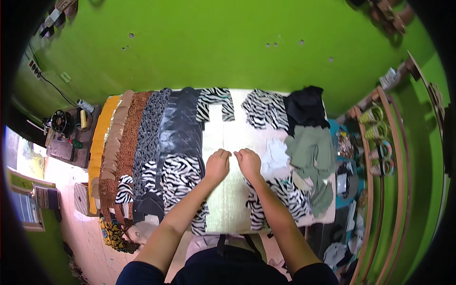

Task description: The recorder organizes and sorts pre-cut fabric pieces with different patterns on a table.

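Note:
Both my arms reach over a table spread with a pale, shiny cream sheet point(223, 199). My left hand point(218, 166) and my right hand point(248, 163) are close together above its middle, fingers curled and thumb sides almost touching. Whatever they pinch, if anything, is too small to make out. Zebra-print fabric pieces lie around them: one stack point(181, 173) by my left forearm, one piece point(285, 197) by my right forearm, and a U-shaped piece point(214, 97) beyond my hands. Right of my right hand is a whitish scrap point(274, 156).
Overlapping cut pieces form rows on the left: black point(180, 123), leopard-print point(130, 142) and mustard point(100, 147). Green fabric point(311, 152) and black fabric point(306, 107) lie at right. A wooden rack point(403, 190) with sandals point(375, 123) stands beyond the right edge. A sewing machine point(61, 123) is far left.

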A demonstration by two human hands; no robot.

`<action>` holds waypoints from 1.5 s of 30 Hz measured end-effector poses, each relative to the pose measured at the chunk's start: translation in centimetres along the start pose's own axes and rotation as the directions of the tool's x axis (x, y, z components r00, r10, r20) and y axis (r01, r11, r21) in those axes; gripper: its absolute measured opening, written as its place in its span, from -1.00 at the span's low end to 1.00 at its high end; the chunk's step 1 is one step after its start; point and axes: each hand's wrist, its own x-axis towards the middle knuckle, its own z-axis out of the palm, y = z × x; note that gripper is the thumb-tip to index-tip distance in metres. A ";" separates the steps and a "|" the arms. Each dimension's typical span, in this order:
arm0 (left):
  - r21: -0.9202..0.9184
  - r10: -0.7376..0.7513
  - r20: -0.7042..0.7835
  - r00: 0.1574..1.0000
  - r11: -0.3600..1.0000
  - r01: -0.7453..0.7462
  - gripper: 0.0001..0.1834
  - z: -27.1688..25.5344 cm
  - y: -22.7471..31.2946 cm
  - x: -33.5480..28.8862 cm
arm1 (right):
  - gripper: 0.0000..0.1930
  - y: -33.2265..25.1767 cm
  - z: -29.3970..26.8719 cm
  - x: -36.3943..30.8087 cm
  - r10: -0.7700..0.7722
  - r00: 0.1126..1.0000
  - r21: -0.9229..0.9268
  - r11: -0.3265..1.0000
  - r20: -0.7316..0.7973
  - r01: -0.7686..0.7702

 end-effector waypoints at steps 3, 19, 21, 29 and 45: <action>-0.065 0.067 0.057 0.996 0.996 -0.063 -0.90 0.6 2.8 -3.9 | -0.90 -0.3 -1.6 -5.5 0.026 0.996 0.054 0.998 -0.085 -0.021; -0.020 0.205 0.332 0.921 0.977 -0.211 -0.85 3.7 10.1 -13.0 | -0.59 3.7 -11.2 -18.4 0.087 0.992 -0.234 0.970 0.094 -0.062; 0.030 0.171 0.385 0.907 0.980 -0.197 -0.77 4.4 11.3 -13.0 | -0.58 5.8 -12.1 -19.0 0.084 0.984 -0.281 0.959 0.160 -0.036; 0.190 0.111 0.282 0.953 0.967 -0.169 -0.50 6.1 13.8 -14.6 | -0.56 7.6 -13.7 -20.1 -0.144 0.958 -0.208 0.958 0.247 0.197; 0.201 0.105 -0.030 0.994 0.975 -0.097 -0.39 2.7 15.4 -16.8 | -0.74 5.1 -15.4 -17.4 -0.501 0.864 0.007 0.865 0.038 0.502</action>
